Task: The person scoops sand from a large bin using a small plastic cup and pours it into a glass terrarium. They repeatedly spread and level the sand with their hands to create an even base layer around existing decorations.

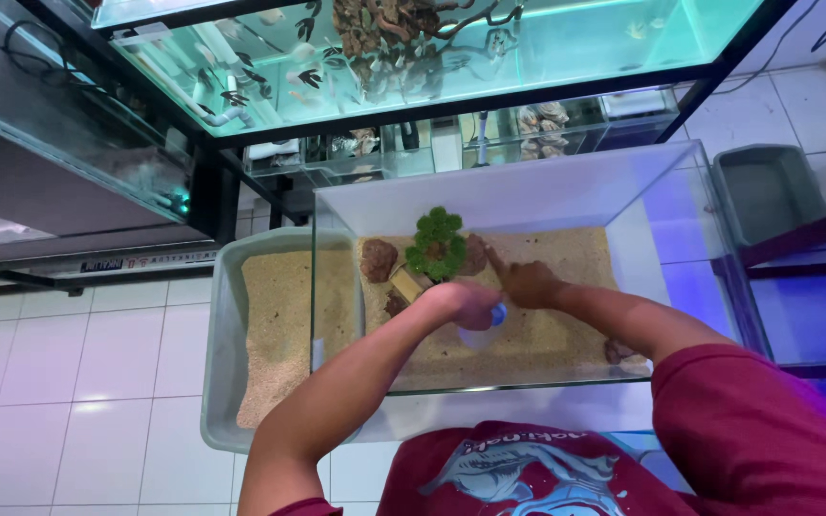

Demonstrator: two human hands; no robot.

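A: Closest to us, what do we have?

B: Our red sleeve and shirt front at the bottom edge, then both our forearms reaching over the near rim of the glass tank [336, 287] and down into it.

A: And our left hand [466, 301]?

B: It's curled into a closed grip around a small pale cup with a blue rim [494, 317], held just above the sand bed [547, 334] about mid-tank.

A: Our right hand [531, 284]?

B: It sits just beside the left, fingers loosely bent, with one finger stretched out toward the back; it holds nothing that we can see, and the fingertip is at or just above the sand, we cannot tell which.

A: What lies past our hands?

B: A small green bushy plant [435, 244] stands toward the back wall of the tank, with a brown rock [379, 259] on its left and another rock touching its right side. A tan wooden block [409, 284] lies tilted in front of the plant, near our left hand. One more stone [620, 352] sits at the tank's near right corner.

A: Outside the tank?

B: A grey tray of sand [227, 344] lies against its left wall on the white tiled floor. An empty-looking grey tub [767, 186] stands off to the right. Farthest away, a lit aquarium with dark fish and driftwood [413, 48] spans the top
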